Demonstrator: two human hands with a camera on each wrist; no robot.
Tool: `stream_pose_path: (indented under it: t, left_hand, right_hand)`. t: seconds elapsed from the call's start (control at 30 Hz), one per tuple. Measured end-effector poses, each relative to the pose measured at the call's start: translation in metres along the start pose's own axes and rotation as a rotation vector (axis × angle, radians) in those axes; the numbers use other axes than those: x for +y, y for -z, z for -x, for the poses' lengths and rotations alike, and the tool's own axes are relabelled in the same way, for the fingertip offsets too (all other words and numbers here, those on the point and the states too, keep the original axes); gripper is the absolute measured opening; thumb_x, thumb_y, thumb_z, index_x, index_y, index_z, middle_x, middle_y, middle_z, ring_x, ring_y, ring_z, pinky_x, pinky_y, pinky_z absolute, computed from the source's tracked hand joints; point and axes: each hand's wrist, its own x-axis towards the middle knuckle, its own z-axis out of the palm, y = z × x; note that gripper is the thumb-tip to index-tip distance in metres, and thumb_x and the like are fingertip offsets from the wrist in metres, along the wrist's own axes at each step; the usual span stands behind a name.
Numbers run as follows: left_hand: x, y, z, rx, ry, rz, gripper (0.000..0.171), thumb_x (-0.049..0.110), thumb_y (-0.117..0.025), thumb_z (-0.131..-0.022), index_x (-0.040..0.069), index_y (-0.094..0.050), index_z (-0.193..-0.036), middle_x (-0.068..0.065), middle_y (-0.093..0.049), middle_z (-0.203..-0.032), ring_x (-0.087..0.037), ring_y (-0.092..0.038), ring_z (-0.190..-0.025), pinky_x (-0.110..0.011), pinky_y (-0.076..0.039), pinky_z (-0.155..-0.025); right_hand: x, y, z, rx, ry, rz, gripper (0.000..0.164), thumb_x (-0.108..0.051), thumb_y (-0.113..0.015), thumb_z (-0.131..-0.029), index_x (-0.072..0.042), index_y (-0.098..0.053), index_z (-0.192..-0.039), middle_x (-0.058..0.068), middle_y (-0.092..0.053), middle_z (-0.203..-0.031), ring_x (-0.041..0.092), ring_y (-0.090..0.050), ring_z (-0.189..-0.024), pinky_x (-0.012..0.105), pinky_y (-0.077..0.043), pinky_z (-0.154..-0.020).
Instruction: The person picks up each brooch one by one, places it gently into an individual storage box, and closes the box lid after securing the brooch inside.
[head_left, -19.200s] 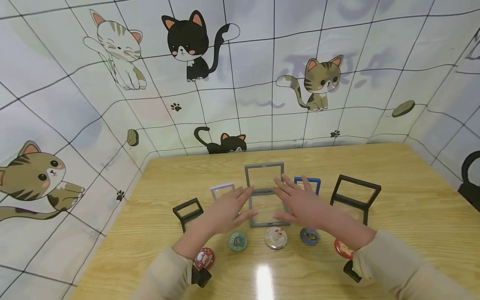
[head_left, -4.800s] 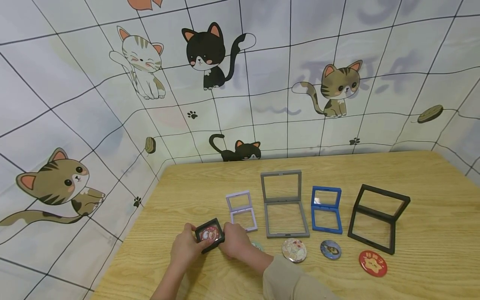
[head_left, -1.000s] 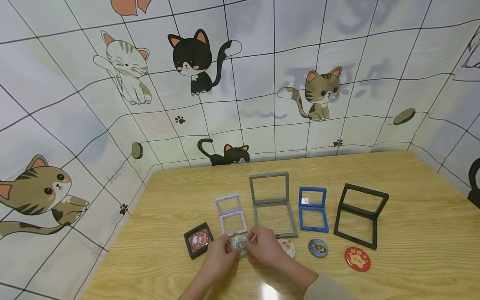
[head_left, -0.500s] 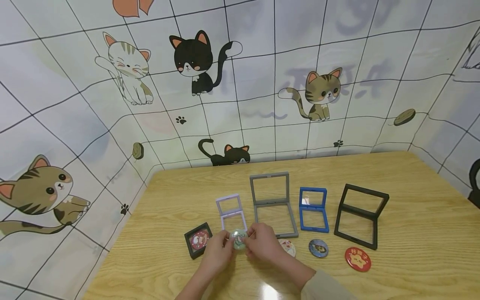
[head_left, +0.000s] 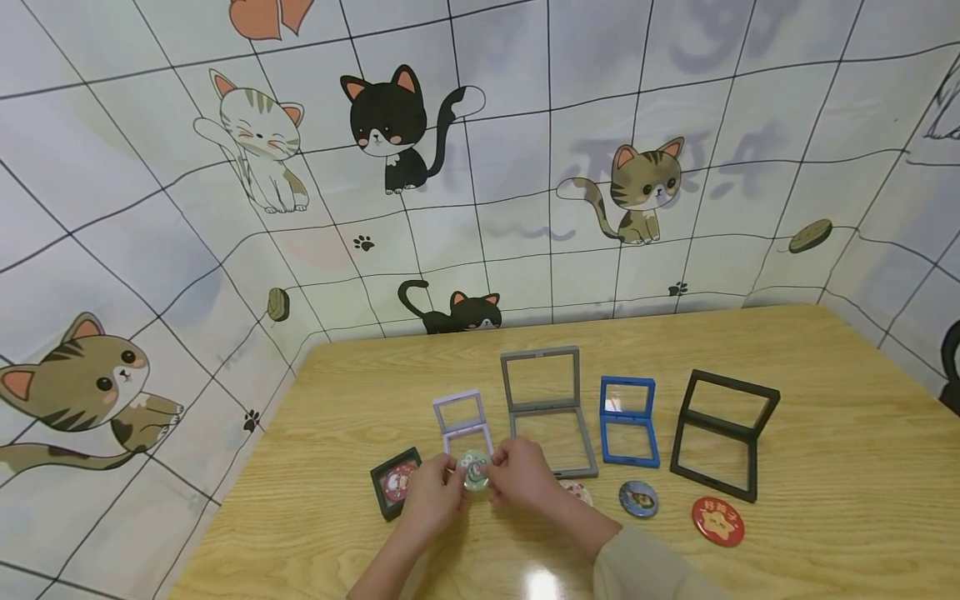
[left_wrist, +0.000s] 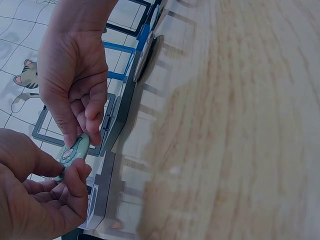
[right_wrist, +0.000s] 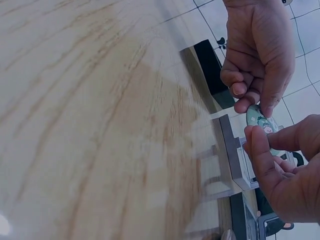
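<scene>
Both hands hold a round mint-green pin badge (head_left: 475,471) with a cartoon on it, just in front of the lilac display frame (head_left: 461,425), which stands open. My left hand (head_left: 433,497) pinches its left edge between thumb and fingers. From the other side my right hand (head_left: 523,475) pinches the right edge. In the left wrist view the badge (left_wrist: 77,149) is tilted and clear of the table. Left of the left hand lies a small black frame (head_left: 380,492), closed around a red badge (head_left: 397,481); the hand hides part of it.
Behind stand open grey (head_left: 506,379), blue (head_left: 628,461) and large black (head_left: 712,477) frames. In front of them lie a white patterned badge (head_left: 579,492), partly covered by the right arm, a blue badge (head_left: 639,498) and a red star badge (head_left: 717,522). A cat-print backdrop (head_left: 517,242) rises behind the table.
Over the last second both hands moved the green badge up and away from me, toward the lilac frame. Earlier, the small black frame stood open; later both hands held it closed around the red badge.
</scene>
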Motion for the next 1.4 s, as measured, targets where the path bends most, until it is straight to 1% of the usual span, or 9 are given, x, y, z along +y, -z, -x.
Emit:
stream_pose_path:
  t: [0.17,0.3,0.5,0.63,0.77,1.0,1.07,1.3,1.4]
  left_hand:
    - [-0.002,0.0,-0.003,0.003,0.006,0.023,0.011,0.003,-0.05,-0.089,-0.006,-0.055,-0.086,-0.01,-0.059,-0.063,-0.016,-0.056,-0.051,-0.02,-0.043,-0.045]
    - [-0.001,0.001,-0.006,0.007,0.009,0.024,0.011,0.003,-0.05,-0.089,-0.006,-0.054,-0.087,-0.011,-0.059,-0.062,-0.015,-0.056,-0.05,-0.021,-0.042,-0.044]
    - [-0.001,0.002,-0.013,0.039,0.029,0.015,0.013,0.003,-0.051,-0.088,-0.008,-0.053,-0.093,-0.012,-0.06,-0.062,-0.016,-0.056,-0.048,-0.023,-0.043,-0.043]
    - [-0.003,0.001,-0.019,0.073,0.035,-0.005,0.016,0.003,-0.052,-0.087,-0.007,-0.051,-0.099,-0.011,-0.061,-0.064,-0.014,-0.055,-0.049,-0.024,-0.042,-0.043]
    - [-0.004,0.001,-0.023,0.1,0.036,-0.05,0.017,0.004,-0.053,-0.086,-0.005,-0.049,-0.1,-0.01,-0.062,-0.065,-0.011,-0.052,-0.05,-0.025,-0.04,-0.044]
    - [-0.003,0.003,-0.03,0.109,0.02,-0.112,0.015,0.004,-0.053,-0.085,-0.004,-0.05,-0.097,-0.003,-0.052,-0.057,-0.009,-0.044,-0.045,-0.019,-0.034,-0.04]
    - [-0.003,0.003,-0.032,0.11,0.03,-0.128,0.014,0.005,-0.053,-0.085,-0.003,-0.05,-0.097,-0.002,-0.049,-0.056,-0.008,-0.042,-0.044,-0.019,-0.033,-0.039]
    - [-0.005,0.005,-0.038,0.09,0.064,-0.143,0.015,0.006,-0.053,-0.085,-0.002,-0.049,-0.097,-0.002,-0.051,-0.059,-0.009,-0.042,-0.046,-0.019,-0.032,-0.041]
    - [-0.005,0.005,-0.041,0.096,0.057,-0.179,0.014,0.007,-0.053,-0.085,-0.002,-0.05,-0.096,-0.002,-0.05,-0.06,-0.009,-0.041,-0.046,-0.02,-0.032,-0.041]
  right_hand:
    - [-0.002,0.001,-0.005,0.008,-0.023,0.026,0.014,0.0,-0.064,-0.08,0.005,-0.053,-0.074,0.009,-0.058,-0.053,0.016,-0.058,-0.043,0.026,-0.048,-0.044]
    - [-0.006,0.003,-0.008,0.012,-0.042,0.021,0.013,0.0,-0.063,-0.08,0.005,-0.052,-0.075,0.01,-0.058,-0.055,0.016,-0.058,-0.043,0.026,-0.049,-0.045]
    - [-0.006,0.001,-0.015,0.031,-0.053,0.029,0.014,0.0,-0.063,-0.081,0.004,-0.052,-0.073,0.01,-0.058,-0.054,0.014,-0.057,-0.042,0.025,-0.048,-0.044]
    - [-0.005,0.0,-0.021,0.045,-0.058,0.043,0.017,-0.001,-0.063,-0.081,0.003,-0.052,-0.069,0.007,-0.057,-0.05,0.012,-0.056,-0.04,0.024,-0.047,-0.043]
    - [-0.006,-0.001,-0.027,0.052,-0.065,0.055,0.017,-0.001,-0.064,-0.081,0.003,-0.053,-0.068,0.006,-0.056,-0.049,0.009,-0.056,-0.04,0.024,-0.048,-0.043]
    - [-0.006,-0.002,-0.032,0.064,-0.065,0.053,0.017,-0.001,-0.063,-0.081,0.004,-0.054,-0.067,0.009,-0.058,-0.049,0.012,-0.057,-0.041,0.025,-0.048,-0.044]
    - [-0.007,-0.002,-0.034,0.064,-0.073,0.051,0.018,-0.001,-0.063,-0.081,0.005,-0.054,-0.067,0.009,-0.058,-0.049,0.013,-0.057,-0.041,0.025,-0.048,-0.044]
    - [-0.007,-0.003,-0.04,0.068,-0.107,0.063,0.016,0.0,-0.064,-0.08,0.005,-0.054,-0.069,0.009,-0.058,-0.05,0.017,-0.06,-0.043,0.024,-0.048,-0.044]
    - [-0.007,-0.004,-0.043,0.072,-0.117,0.076,0.016,0.0,-0.064,-0.08,0.005,-0.054,-0.069,0.01,-0.059,-0.051,0.019,-0.06,-0.044,0.023,-0.048,-0.044]
